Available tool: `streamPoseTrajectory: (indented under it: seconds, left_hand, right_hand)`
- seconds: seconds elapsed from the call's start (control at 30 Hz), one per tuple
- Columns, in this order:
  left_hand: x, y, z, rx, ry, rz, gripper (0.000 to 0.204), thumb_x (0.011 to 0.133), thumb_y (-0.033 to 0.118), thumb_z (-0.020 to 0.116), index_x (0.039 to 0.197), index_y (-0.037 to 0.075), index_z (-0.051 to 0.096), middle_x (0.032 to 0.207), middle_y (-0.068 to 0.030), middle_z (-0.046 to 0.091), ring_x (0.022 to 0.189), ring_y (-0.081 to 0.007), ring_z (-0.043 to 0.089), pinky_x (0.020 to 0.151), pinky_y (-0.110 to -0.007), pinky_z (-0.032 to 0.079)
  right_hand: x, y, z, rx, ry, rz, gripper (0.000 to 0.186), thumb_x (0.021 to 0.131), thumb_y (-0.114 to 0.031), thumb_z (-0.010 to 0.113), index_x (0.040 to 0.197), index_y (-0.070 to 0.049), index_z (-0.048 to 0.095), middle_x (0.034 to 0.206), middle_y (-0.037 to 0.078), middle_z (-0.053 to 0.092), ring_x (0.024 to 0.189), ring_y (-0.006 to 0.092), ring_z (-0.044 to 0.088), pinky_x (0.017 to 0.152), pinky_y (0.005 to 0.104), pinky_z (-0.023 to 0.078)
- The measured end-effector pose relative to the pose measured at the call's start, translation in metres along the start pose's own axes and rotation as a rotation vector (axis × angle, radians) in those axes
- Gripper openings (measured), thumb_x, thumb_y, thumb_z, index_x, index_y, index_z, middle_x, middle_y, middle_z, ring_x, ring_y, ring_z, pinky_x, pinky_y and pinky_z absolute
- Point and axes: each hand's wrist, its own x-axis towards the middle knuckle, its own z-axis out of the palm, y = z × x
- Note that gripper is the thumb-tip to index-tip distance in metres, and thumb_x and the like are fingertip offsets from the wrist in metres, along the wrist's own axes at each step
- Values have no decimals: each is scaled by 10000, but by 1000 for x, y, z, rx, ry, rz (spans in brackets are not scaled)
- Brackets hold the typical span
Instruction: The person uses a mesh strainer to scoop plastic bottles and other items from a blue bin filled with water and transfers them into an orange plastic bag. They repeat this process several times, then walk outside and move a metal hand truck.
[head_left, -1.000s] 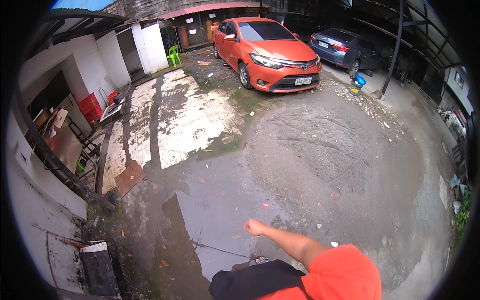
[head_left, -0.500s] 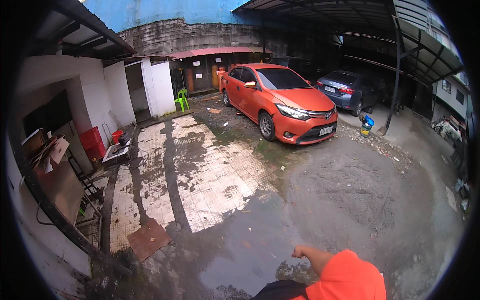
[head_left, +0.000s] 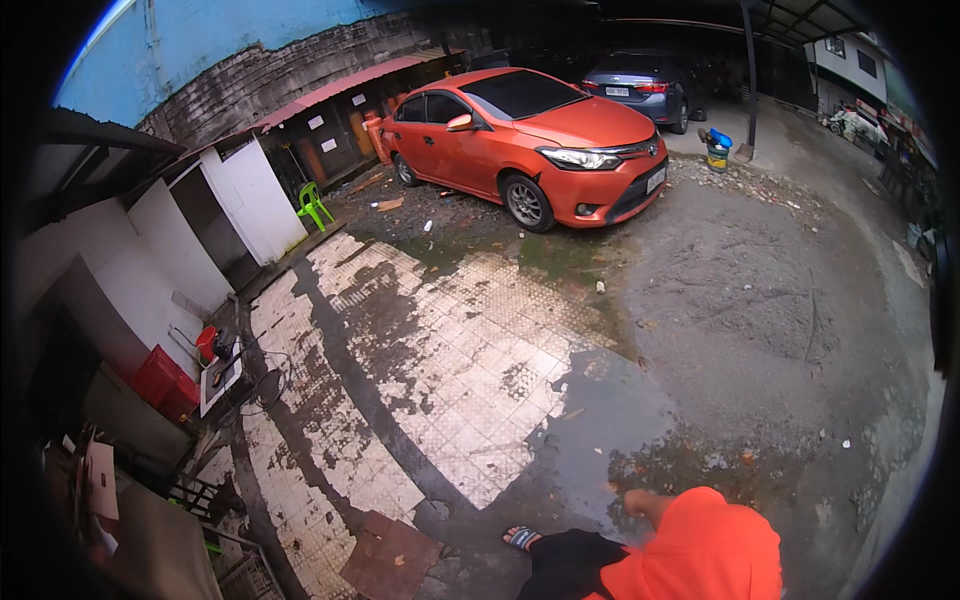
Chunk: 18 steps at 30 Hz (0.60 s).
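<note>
My right hand [head_left: 637, 503] is low in the view, in front of an orange sleeve [head_left: 705, 545]. It hangs over the wet ground and touches nothing that I can see. Its fingers are too small and turned away to make out. Left of it is my foot in a strapped sandal [head_left: 521, 538], below dark shorts [head_left: 570, 568]. A brown flat board [head_left: 390, 555] lies on the ground to the left of the foot. My left hand is out of view.
An orange car [head_left: 530, 150] and a blue-grey car [head_left: 640, 85] are parked ahead. Worn white tiles [head_left: 470, 370] adjoin a puddle [head_left: 610, 410]. A green chair [head_left: 315, 206], a red crate [head_left: 165, 382] and a bucket [head_left: 717, 156] stand around the yard.
My view has tilted and turned, so the cars sit higher and the board lies further right. The sandalled foot has come into view. My right hand sits slightly further right.
</note>
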Motion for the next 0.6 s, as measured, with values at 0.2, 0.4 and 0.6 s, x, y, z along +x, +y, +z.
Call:
streamPoseTrajectory:
  seconds: [0.2, 0.4, 0.6]
  left_hand:
    - [63, 49, -46, -401, 29, -373, 169, 884, 100, 702, 990, -24, 657, 797, -96, 663, 655, -195, 622, 576, -345, 492]
    - [54, 16, -29, -844, 153, -775, 137, 862, 73, 690, 919, -42, 641, 692, -91, 629, 526, -191, 607, 432, -335, 463]
    - [199, 9, -47, 540, -414, 19, 419, 837, 214, 743, 1171, -30, 675, 1045, -193, 731, 932, -307, 732, 743, -408, 583]
  right_hand:
    - [8, -274, -259, -10, 468, -352, 282, 786, -115, 585, 979, 33, 729, 1001, 277, 713, 1005, 427, 693, 828, 515, 547]
    - [28, -545, -506, 31, 509, -875, 224, 823, -212, 723, 816, -15, 618, 812, 214, 686, 792, 396, 673, 729, 458, 534]
    - [111, -660, -585, -279, 424, -619, 324, 777, -318, 777, 748, -6, 697, 779, 218, 712, 759, 363, 702, 722, 438, 559]
